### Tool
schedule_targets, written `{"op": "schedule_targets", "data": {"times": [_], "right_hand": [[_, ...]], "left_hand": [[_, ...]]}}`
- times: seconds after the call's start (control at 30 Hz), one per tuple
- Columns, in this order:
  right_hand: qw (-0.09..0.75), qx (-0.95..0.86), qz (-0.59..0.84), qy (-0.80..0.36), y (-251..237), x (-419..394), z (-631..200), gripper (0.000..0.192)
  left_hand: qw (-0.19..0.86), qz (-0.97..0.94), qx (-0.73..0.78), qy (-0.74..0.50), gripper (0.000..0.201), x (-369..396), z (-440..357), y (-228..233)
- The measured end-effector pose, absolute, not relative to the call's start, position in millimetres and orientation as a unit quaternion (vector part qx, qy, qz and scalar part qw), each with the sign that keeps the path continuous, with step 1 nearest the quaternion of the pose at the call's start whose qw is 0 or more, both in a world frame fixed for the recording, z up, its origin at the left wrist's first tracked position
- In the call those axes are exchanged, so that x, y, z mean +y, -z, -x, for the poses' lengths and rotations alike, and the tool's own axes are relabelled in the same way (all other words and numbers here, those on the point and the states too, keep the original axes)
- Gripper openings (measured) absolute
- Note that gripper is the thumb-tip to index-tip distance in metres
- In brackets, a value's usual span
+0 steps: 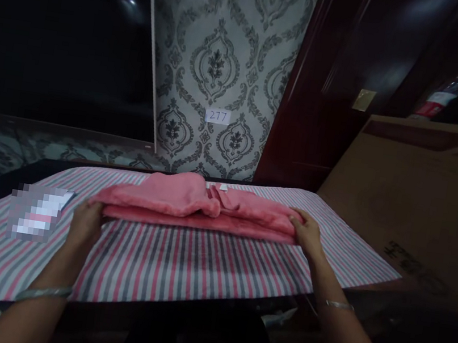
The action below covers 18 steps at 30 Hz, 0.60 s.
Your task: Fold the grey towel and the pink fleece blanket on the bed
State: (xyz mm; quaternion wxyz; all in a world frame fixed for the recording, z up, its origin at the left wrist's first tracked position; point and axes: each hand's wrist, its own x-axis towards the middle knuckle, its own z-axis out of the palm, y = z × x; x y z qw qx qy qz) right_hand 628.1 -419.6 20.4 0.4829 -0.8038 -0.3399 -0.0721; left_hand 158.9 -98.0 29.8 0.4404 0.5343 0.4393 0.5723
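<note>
Folded pink garment [202, 207] lies on striped counter [198, 264], long axis left-right, just ahead of both hands; left hand [86, 222] and right hand [308, 232] each grip one end, equally near.

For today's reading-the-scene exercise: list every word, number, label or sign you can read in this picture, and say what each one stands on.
"277": handwritten on a small white label stuck to the patterned wallpaper.
Dark print on the cardboard sheet at right: too blurred to read.
Label on the red bottle: too small to read.
Flat item on the striped cloth: pixelated, unreadable.
</note>
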Motion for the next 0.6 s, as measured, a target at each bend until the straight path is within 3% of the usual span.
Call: {"op": "schedule_targets", "data": {"times": [0.07,0.17,0.27,0.33,0.47,0.53,0.6], "right_hand": [[0.419,-0.316,0.85,0.048,0.8,-450.7,-636.1,0.04],[0.315,-0.317,0.894,0.032,27.4,-474.8,-627.2,0.038],[0.317,-0.398,0.855,0.098,33.7,-463.0,-591.4,0.042],[0.328,-0.482,0.806,0.099,30.6,-442.3,-556.4,0.048],[0.229,-0.604,0.763,0.021,28.5,-404.7,-492.8,0.075],[0.206,-0.613,0.763,0.01,31.4,-395.5,-480.5,0.074],[0.263,-0.594,0.76,0.013,32.6,-392.7,-486.4,0.056]], "left_hand": [[0.415,-0.603,0.479,-0.484,0.037,-111.5,-136.6,-9.2],[0.256,-0.73,0.457,-0.44,0.052,-138.2,-121.3,9.0],[0.143,-0.832,0.338,-0.417,0.05,-174.5,-145.2,2.9],[0.13,-0.881,0.261,-0.372,0.048,-201.0,-180.0,-4.9],[0.15,-0.957,0.166,-0.184,0.078,-240.1,-254.0,-2.1],[0.191,-0.952,0.173,-0.164,0.063,-245.9,-277.7,6.1],[0.245,-0.927,0.193,-0.211,0.037,-241.4,-289.7,11.6]]}}
